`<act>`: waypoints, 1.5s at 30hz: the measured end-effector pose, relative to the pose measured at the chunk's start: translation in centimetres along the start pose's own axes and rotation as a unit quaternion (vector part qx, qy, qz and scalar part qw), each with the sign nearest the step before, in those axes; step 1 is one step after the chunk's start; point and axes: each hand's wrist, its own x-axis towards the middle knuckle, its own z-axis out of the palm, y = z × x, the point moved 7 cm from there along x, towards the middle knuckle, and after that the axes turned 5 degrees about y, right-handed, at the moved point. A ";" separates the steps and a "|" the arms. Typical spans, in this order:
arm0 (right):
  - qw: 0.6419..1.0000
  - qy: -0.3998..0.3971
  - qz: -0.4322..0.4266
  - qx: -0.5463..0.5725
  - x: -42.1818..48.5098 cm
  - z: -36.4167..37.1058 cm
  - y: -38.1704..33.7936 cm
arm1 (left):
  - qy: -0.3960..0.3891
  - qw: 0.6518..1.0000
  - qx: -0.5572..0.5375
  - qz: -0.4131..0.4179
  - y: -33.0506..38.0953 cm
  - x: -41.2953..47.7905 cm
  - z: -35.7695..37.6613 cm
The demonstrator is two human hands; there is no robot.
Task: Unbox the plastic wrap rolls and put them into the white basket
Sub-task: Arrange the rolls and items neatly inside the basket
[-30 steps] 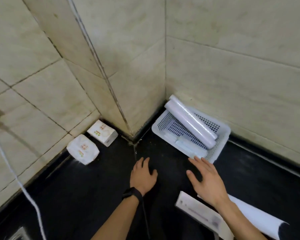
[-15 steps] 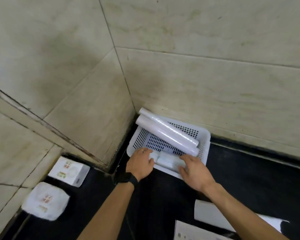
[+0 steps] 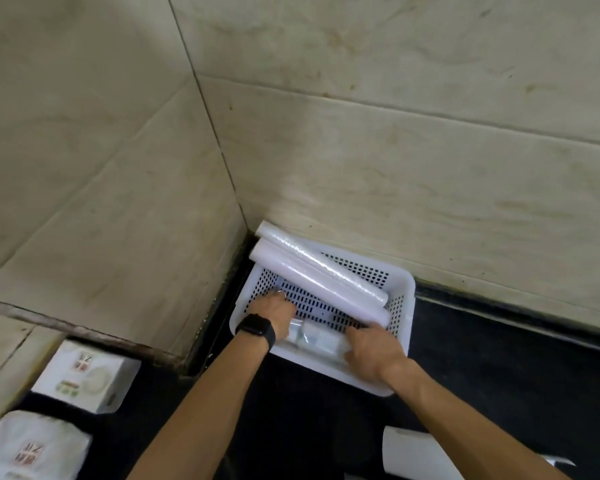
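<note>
Both of my hands are reaching deeper into the white basket (image 3: 405, 299) than half a second ago, and my view is sitting closer over it, so the basket is filling more of the lower middle. My left hand (image 3: 273, 315), with a black watch (image 3: 256, 330) on the wrist, is lying inside the basket's left end, its fingers (image 3: 280, 296) curling down onto the perforated floor. My right hand (image 3: 373, 351) is coming over the near rim, its fingers (image 3: 359, 332) pressing on the short roll (image 3: 317, 337) that is lying along the near wall between my two hands. I cannot tell whether either hand is actually clenching that roll or just resting on it.

Two long plastic wrap rolls (image 3: 317, 275) are lying side by side, slanting across the basket, their far ends sticking out over the back left corner and touching the wall.

The basket is sitting on a black floor (image 3: 499, 375), pushed into a corner where two walls of beige stone tiles (image 3: 395, 168) are meeting; grey grout lines are running across them and a dark strip is edging their base. To the left, around a jutting corner of the wall, two white packages (image 3: 84, 374) with red and green print are resting near the wall. At the lower right, a white sheet or box flap (image 3: 416, 455) is lying on the floor, partly under my right forearm.
</note>
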 end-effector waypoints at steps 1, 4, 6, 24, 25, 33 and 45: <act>1.000 0.003 -0.006 0.003 -0.1 -0.1 0.0 | 0.003 1.000 0.009 0.005 0.1 -0.2 -0.2; 0.999 0.016 -0.024 0.023 -0.3 -0.3 0.2 | 0.054 0.998 0.004 0.007 -0.6 -1.4 -2.4; 0.998 0.030 -0.029 0.044 -0.3 -0.4 0.4 | 0.120 0.993 -0.012 -0.006 -2.5 -2.7 -4.5; 0.959 0.058 -0.016 0.278 3.5 1.0 -4.7 | 0.102 0.926 -0.360 -0.041 -7.8 -6.3 -5.2; 0.954 0.058 -0.014 0.294 3.5 0.9 -4.9 | 0.094 0.929 -0.357 -0.033 -7.2 -5.9 -5.3; 0.909 0.096 0.037 0.403 1.1 -0.1 -1.9 | 0.021 0.962 -0.272 -0.025 -3.6 -2.9 -4.6; 0.861 0.009 0.102 0.498 -1.3 1.0 -0.3 | -0.012 0.994 -0.109 0.025 1.1 -1.2 -1.0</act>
